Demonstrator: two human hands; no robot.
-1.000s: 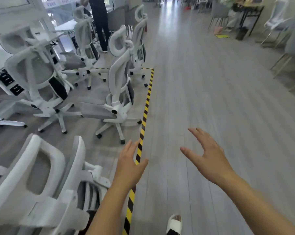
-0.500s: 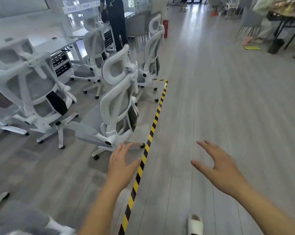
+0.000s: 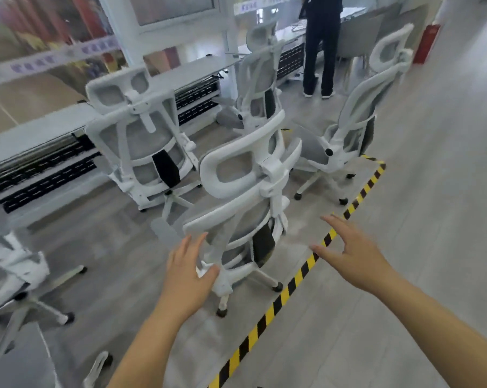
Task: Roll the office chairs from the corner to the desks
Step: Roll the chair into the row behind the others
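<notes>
Nearest chair (image 3: 245, 217) now stands closer, left grip (image 3: 189, 271) and right grip (image 3: 354, 256) spread apart, empty, flanking its backrest: recommend seizing both edges evenly before rolling.

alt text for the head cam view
An open left hand and right hand reach toward the back of a white mesh office chair beside yellow-and-black floor tape. More white chairs stand by long desks behind it.

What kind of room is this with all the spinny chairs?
Most likely an open office, perhaps still being set up: many white office chairs on wheels stand bunched together, long white desks run behind them, and striped tape marks the floor.
</notes>
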